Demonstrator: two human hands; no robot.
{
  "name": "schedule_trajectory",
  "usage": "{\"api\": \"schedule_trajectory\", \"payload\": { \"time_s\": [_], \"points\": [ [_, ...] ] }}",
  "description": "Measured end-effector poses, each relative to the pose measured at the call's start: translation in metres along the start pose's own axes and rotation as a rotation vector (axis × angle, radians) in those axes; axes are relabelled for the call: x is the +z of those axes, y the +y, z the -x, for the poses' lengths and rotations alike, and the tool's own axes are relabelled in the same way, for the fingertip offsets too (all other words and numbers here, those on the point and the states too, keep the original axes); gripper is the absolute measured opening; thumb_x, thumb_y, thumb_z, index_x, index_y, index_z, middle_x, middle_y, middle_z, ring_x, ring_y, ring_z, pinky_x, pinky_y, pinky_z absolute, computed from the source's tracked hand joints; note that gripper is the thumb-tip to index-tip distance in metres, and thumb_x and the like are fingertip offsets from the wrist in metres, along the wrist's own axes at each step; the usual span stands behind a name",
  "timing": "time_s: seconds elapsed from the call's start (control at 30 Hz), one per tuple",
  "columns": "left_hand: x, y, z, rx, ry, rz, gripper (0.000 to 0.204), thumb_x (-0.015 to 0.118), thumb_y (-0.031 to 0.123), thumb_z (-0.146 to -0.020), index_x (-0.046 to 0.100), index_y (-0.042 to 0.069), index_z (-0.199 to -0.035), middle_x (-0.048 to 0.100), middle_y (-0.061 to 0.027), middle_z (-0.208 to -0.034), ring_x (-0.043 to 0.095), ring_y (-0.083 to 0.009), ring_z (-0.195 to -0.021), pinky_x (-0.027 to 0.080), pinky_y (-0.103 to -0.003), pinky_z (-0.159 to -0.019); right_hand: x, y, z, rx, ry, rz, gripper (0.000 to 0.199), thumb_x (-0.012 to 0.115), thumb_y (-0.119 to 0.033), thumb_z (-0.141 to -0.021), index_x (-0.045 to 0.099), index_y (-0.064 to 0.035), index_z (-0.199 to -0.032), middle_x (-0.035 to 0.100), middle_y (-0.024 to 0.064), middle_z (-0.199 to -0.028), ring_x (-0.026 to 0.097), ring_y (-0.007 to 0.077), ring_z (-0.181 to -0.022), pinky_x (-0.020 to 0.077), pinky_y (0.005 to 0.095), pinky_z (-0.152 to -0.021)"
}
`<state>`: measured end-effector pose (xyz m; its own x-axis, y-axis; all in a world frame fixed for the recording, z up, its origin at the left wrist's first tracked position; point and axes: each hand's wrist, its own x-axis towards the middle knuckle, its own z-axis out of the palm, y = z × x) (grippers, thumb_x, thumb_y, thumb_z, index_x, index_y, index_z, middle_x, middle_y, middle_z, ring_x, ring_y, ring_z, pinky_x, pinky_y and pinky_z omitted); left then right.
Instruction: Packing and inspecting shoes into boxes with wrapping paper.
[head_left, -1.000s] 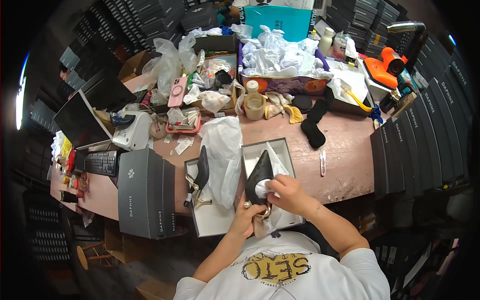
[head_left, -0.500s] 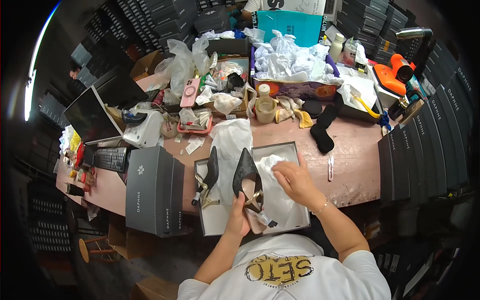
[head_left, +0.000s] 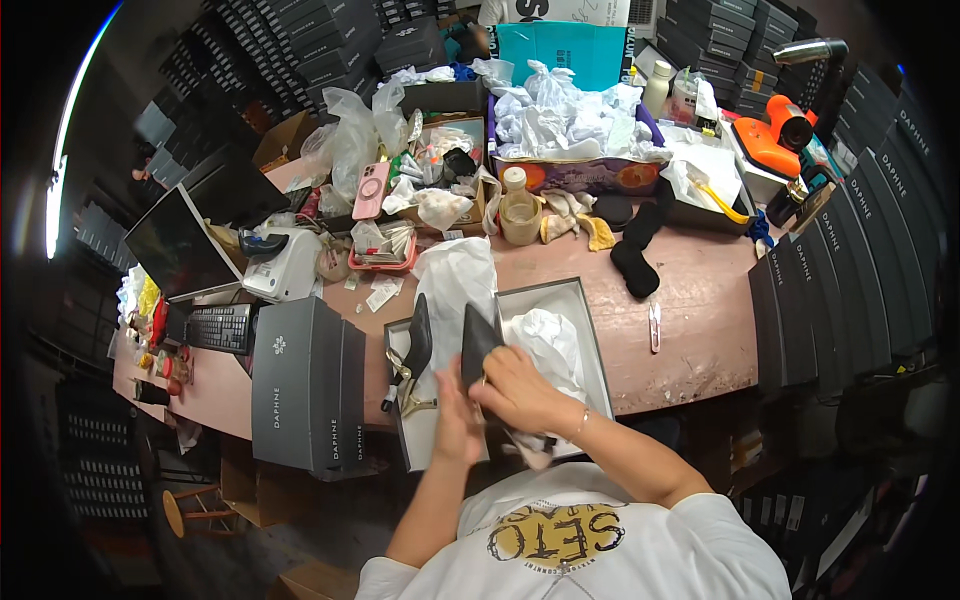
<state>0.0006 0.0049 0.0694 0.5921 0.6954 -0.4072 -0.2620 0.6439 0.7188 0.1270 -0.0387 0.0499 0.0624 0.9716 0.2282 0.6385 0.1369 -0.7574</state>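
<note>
Both hands, right (head_left: 515, 388) and left (head_left: 458, 420), closed on black shoe (head_left: 478, 345); toe points away, over open box (head_left: 590, 345).

The counter (head_left: 690, 330) is pinkish brown, scuffed pale near its front edge. At that edge the open box (head_left: 560, 295) is grey with white tissue (head_left: 545, 345) inside. The shoe (head_left: 478, 345) under the right hand (head_left: 515, 390) is black; the second shoe (head_left: 415, 345) is black with a gold heel. The lid (head_left: 305, 385) at the left is dark grey with a small white emblem. Toward the back edge, the phone (head_left: 370, 190) is pink, the bottle (head_left: 518, 208) tan, the bag (head_left: 570, 55) teal, the steamer (head_left: 770, 140) orange. The black socks (head_left: 630, 255) lie mid-counter. The shirt (head_left: 560, 545) is white with a black-and-yellow print.
</note>
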Motion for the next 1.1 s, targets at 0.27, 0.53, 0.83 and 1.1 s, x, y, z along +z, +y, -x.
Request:
{"api": "schedule_trajectory", "payload": {
  "time_s": [0.27, 0.53, 0.83, 1.1],
  "points": [
    [-0.033, -0.005, -0.054, 0.120, 0.051, -0.198, 0.036, 0.040, 0.038, -0.101, 0.042, 0.009, -0.123, 0.054, -0.0076, -0.095, 0.059, -0.0173, -0.084, 0.052, -0.033, -0.074, 0.041, 0.006, 0.010, -0.031, -0.049, 0.020, 0.057, 0.044, -0.049, -0.093, 0.053, 0.0068, -0.084, 0.047, 0.0204, -0.085, 0.044, 0.0369, -0.093, 0.0274, 0.0486, -0.100],
    [-0.026, -0.012, -0.027, 0.081, -0.170, -0.281, 0.039, 0.040, 0.031, -0.101, 0.039, 0.004, -0.128, 0.060, -0.0130, -0.100, 0.062, -0.0196, -0.089, 0.051, -0.031, -0.080, 0.010, -0.013, 0.049, -0.133, -0.004, -0.119, 0.048, 0.049, -0.043, -0.092, 0.059, 0.0041, -0.095, 0.054, 0.0191, -0.099, 0.048, 0.0337, -0.109, 0.0296, 0.0455, -0.103],
    [-0.011, -0.007, -0.037, -0.026, -0.297, -0.179, 0.038, 0.039, 0.032, -0.101, 0.040, 0.004, -0.128, 0.060, -0.0114, -0.100, 0.063, -0.0215, -0.092, 0.052, -0.032, -0.080, -0.033, -0.002, 0.091, 0.022, 0.159, -0.214, 0.042, 0.044, -0.039, -0.096, 0.061, -0.0083, -0.119, 0.028, 0.0243, -0.146, 0.024, 0.0421, -0.136, 0.0213, 0.0511, -0.109],
    [-0.016, -0.029, -0.046, -0.172, -0.160, -0.078, 0.040, 0.040, 0.039, -0.100, 0.044, 0.009, -0.127, 0.060, -0.0086, -0.102, 0.061, -0.0179, -0.091, 0.050, -0.032, -0.083, 0.010, 0.019, 0.047, 0.148, 0.014, -0.119, 0.069, 0.041, -0.056, -0.093, 0.059, 0.0107, -0.101, -0.003, 0.0309, -0.152, -0.003, 0.0481, -0.141, 0.0042, 0.0668, -0.106]
  ]
}}
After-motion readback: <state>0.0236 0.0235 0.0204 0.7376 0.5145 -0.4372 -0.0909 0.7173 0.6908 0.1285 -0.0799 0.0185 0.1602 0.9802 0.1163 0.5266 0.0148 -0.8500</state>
